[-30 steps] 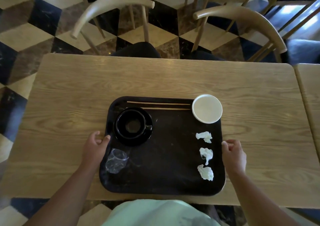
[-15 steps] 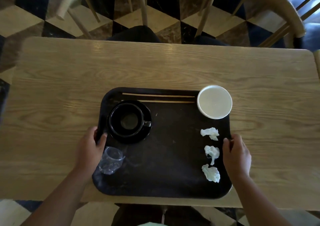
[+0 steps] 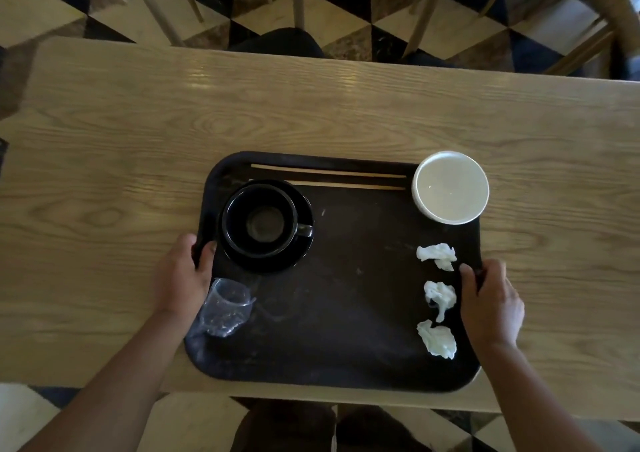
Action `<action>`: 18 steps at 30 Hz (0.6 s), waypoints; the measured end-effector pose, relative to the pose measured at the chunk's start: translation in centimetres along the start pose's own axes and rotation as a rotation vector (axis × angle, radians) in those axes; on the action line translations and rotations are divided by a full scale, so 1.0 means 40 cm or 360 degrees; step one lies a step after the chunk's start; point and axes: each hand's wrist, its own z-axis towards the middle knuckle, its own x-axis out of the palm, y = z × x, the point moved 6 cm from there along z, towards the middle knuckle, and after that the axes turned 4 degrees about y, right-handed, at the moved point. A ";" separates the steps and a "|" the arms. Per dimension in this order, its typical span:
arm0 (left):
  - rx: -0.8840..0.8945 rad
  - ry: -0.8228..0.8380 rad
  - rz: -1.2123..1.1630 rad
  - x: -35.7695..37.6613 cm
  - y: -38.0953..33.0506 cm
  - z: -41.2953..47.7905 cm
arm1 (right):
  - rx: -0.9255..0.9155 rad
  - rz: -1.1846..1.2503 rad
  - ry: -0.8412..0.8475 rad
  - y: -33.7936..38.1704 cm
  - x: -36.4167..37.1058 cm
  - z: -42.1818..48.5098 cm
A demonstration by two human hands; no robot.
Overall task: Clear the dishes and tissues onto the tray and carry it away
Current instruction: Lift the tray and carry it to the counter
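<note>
Loaded tray (image 3: 346,313) sat at counter (image 3: 104,174) near edge. Left grip (image 3: 180,278), right grip (image 3: 491,299) each curled round side rim. Tray stiff, probably slick; glass (image 3: 225,313) light, tippy; cup (image 3: 259,223) fragile. Take mid-sides, keep level.

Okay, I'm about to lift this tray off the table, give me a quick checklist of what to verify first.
1. Left hand grips the left rim of the tray: ok.
2. Right hand grips the right rim: ok.
3. Three tissues lie on the tray by the right rim: ok, though loose.
4. Black cup sits on its saucer: ok.
5. Clear glass stands upright: cannot tell; it looks tilted, near the left rim.
6. White bowl sits fully inside the rim: cannot tell; it is right at the far right corner.
</note>
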 end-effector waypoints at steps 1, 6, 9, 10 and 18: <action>0.0004 0.0015 0.0018 -0.002 -0.003 0.002 | 0.0031 0.0034 0.0034 0.001 -0.001 0.002; 0.0030 0.0013 -0.0015 -0.030 -0.034 -0.002 | 0.0101 0.0169 0.0111 0.013 -0.028 0.007; 0.0042 -0.0009 -0.0066 -0.071 -0.067 -0.008 | 0.0038 0.0193 0.0098 0.032 -0.076 0.015; 0.0048 -0.0005 -0.0075 -0.087 -0.081 -0.011 | 0.0014 0.0194 0.0094 0.040 -0.097 0.017; 0.0029 -0.0081 -0.0163 -0.230 -0.179 -0.059 | -0.0155 0.0177 0.0035 0.110 -0.296 0.015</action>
